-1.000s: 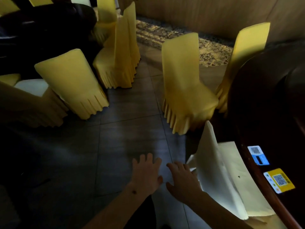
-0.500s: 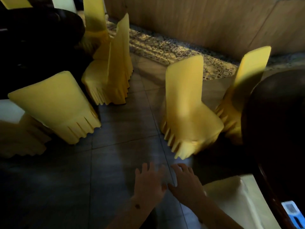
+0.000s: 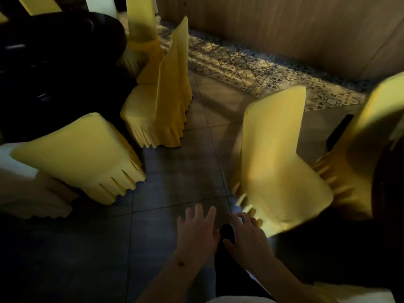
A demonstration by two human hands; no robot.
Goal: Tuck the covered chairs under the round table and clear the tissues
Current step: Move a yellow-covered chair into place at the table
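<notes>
A yellow covered chair [image 3: 275, 158] stands just ahead on the right, its back toward me and its seat toward the dark round table [image 3: 389, 189] at the right edge. A second yellow chair [image 3: 358, 149] stands beyond it against the table. My left hand [image 3: 196, 228] and my right hand [image 3: 247, 235] hover side by side over the floor, fingers spread and holding nothing. My right fingertips are close to the near chair's skirt fringe. A pale covered chair [image 3: 354, 294] peeks in at the bottom right. No tissues are visible.
On the left, yellow covered chairs [image 3: 87, 154] [image 3: 166, 106] ring another dark round table [image 3: 54, 62]. A pale chair [image 3: 28, 189] sits at the far left. A patterned tile strip [image 3: 262, 71] runs along the wooden wall [image 3: 284, 29]. Dark floor tiles [image 3: 175, 167] lie between the chair groups.
The view has moved forward and turned left. The pale chair and the table's stickers slid out at the lower right. The near yellow chair is now closer to my hands.
</notes>
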